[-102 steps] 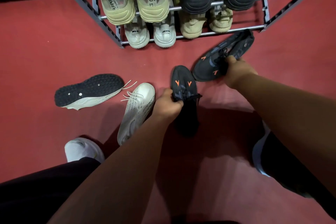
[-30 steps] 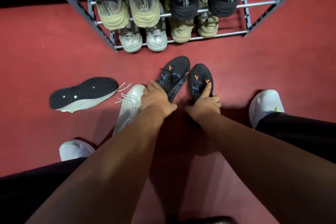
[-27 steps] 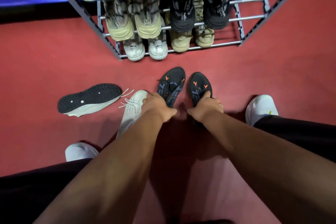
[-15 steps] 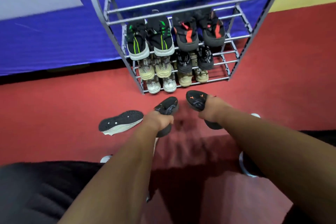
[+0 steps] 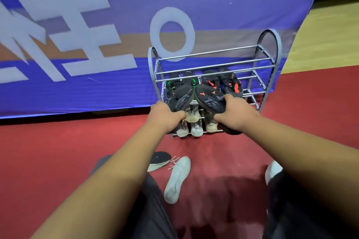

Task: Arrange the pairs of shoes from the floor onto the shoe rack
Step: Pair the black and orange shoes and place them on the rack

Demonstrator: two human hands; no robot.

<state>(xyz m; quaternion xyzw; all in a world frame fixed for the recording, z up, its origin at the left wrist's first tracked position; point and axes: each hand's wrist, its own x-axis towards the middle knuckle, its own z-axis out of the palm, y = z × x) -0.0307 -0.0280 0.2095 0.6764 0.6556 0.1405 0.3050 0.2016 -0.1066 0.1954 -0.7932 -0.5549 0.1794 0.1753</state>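
Observation:
I hold a pair of black shoes with orange marks up in front of the grey metal shoe rack (image 5: 271,48). My left hand (image 5: 165,115) grips the left black shoe (image 5: 180,98), and my right hand (image 5: 236,111) grips the right black shoe (image 5: 208,97). Both toes point toward the rack's middle shelves. The rack's top tier is bare bars; lower tiers hold black and beige pairs, partly hidden behind my hands. On the red floor lie a white shoe (image 5: 177,178) upright and its mate (image 5: 159,161) on its side, sole showing.
A blue banner (image 5: 77,44) with white shapes stands behind the rack. Red carpet (image 5: 48,151) covers the floor, with a yellow floor area (image 5: 326,40) to the right. My white-shod right foot (image 5: 273,170) and dark trouser legs are below.
Both hands lifted the black pair off the floor and raised it in front of the rack. The view tilted up, showing the whole rack and banner.

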